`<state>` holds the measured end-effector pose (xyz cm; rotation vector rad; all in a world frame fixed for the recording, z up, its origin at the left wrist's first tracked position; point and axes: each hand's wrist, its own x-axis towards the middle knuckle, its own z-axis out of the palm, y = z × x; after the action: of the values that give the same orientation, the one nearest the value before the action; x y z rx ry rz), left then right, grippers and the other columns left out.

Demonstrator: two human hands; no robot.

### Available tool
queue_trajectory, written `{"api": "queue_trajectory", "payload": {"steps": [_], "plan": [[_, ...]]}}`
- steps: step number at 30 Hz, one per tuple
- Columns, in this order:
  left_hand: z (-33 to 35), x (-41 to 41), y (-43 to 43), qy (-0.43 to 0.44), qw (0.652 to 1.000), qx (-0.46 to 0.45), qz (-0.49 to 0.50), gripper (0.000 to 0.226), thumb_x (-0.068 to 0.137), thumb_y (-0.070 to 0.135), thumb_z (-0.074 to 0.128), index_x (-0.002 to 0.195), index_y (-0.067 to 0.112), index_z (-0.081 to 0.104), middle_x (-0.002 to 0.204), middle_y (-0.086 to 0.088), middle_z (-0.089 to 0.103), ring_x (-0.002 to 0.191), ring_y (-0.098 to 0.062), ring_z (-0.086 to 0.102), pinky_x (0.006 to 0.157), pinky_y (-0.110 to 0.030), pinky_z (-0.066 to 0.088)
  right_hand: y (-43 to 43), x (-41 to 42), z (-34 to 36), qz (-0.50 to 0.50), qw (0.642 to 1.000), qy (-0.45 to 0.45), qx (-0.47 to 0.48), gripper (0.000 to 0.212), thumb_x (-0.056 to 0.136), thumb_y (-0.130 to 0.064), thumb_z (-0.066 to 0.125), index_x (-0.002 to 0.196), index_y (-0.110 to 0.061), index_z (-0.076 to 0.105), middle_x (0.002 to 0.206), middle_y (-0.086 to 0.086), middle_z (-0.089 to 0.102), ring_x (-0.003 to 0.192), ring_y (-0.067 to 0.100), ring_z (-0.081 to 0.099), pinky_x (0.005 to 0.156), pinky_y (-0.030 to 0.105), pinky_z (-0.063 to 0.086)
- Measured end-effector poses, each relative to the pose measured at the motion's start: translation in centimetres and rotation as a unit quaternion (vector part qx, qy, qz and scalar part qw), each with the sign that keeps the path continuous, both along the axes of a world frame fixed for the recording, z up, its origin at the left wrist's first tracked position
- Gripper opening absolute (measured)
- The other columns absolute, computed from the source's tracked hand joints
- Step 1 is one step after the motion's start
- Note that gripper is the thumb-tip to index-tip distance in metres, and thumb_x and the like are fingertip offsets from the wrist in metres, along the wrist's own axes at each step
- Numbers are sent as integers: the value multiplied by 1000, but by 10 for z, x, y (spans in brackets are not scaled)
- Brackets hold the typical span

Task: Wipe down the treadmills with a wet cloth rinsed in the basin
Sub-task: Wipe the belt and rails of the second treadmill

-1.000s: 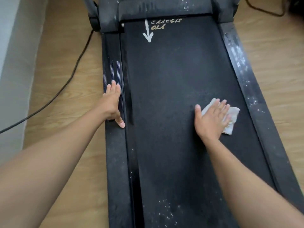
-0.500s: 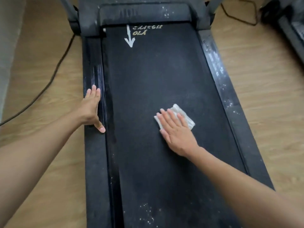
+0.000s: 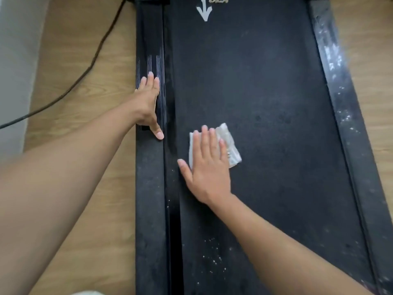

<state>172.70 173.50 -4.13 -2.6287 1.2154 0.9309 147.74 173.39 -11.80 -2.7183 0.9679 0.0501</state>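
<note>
Cloth (image 3: 230, 145), small, white, folded: lies flat on the belt (image 3: 265, 92), left of centre, near the belt's left edge. Right hand (image 3: 209, 169) sits on top, fingers straight and close together, palm pressing down, thumb splayed toward the left rail (image 3: 150, 188). There is no pinch; pressure alone holds the cloth. Left hand (image 3: 148, 103) is flat on the left rail, fingers straight and together, bracing. Change: a second ago the cloth sat toward the belt's right side, half a second ago about mid-belt, now left; the left hand has not left the rail. This reads as one right-to-left stroke nearly run out, so this band of belt looks covered. White specks (image 3: 214, 258) remain on the near belt, and the right rail (image 3: 338, 99) carries whitish smears, so the wiping is likely well short of done. The wiped belt is perhaps slightly damp, but the view does not settle it. Room: wood-pattern floor (image 3: 80, 220), black cable (image 3: 91, 63) across it at left, pale wall (image 3: 12, 60) at far left. A white arrow (image 3: 203, 11) is printed at the belt's far end. Basin not in view.
</note>
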Motion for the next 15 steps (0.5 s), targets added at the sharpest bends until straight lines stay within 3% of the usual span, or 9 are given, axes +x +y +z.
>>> {"api": "queue_trajectory", "payload": {"steps": [3, 6, 7, 10, 12, 13, 15], "plan": [[4, -4, -5, -17, 1000, 16, 2, 176, 41, 38, 105, 161, 9, -20, 169, -6, -30, 157, -24, -21, 128, -40, 6, 35, 7, 3, 149, 989, 19, -12, 74, 111, -54, 23, 169, -10, 8, 177, 11, 0, 163, 27, -9, 131, 51, 6], [7, -7, 2, -16, 1000, 8, -9, 169, 45, 37, 105, 162, 6, -13, 170, -9, -24, 159, -27, -16, 128, -39, 7, -14, -29, 6, 271, 962, 27, -33, 66, 113, -50, 23, 170, -20, 9, 178, 1, 3, 164, 21, -4, 132, 48, 5], [7, -10, 7, -13, 1000, -5, -7, 162, 50, 35, 104, 163, 5, -9, 171, -10, -21, 159, -27, -13, 129, -39, 8, -40, -45, 6, 254, 966, 29, -37, 64, 113, -49, 23, 170, -23, 9, 178, -2, 4, 164, 19, -4, 132, 48, 5], [1, -17, 30, -1, 999, -47, -11, 130, 73, 31, 94, 166, 9, 5, 173, -7, -13, 160, -22, -5, 129, -43, 17, -118, -97, 3, 84, 995, 49, -33, 62, 112, -48, 19, 170, -26, 9, 178, -5, 2, 164, 17, -4, 130, 51, 11], [-4, -24, 48, 1, 997, -69, -39, 108, 85, 32, 83, 165, 9, 13, 173, -5, -7, 160, -20, 0, 128, -40, 17, -159, -141, 5, -19, 997, 77, -11, 64, 110, -50, 14, 170, -28, 4, 177, -6, -2, 163, 15, -8, 132, 49, 4], [-5, -28, 58, 7, 996, -73, -52, 108, 86, 35, 82, 165, 7, 14, 173, -5, -6, 160, -20, -1, 129, -37, 14, -174, -164, 6, -71, 994, 81, 3, 66, 109, -52, 11, 170, -29, 2, 177, -6, -4, 163, 15, -9, 132, 47, 1], [-6, -38, 73, 20, 996, -59, -67, 129, 73, 45, 90, 164, 6, 7, 172, -7, -11, 159, -20, -8, 128, -33, 7, -191, -196, 10, -166, 982, 76, 39, 70, 106, -55, 7, 170, -26, 0, 177, -3, -7, 163, 16, -11, 132, 47, 0]]}}
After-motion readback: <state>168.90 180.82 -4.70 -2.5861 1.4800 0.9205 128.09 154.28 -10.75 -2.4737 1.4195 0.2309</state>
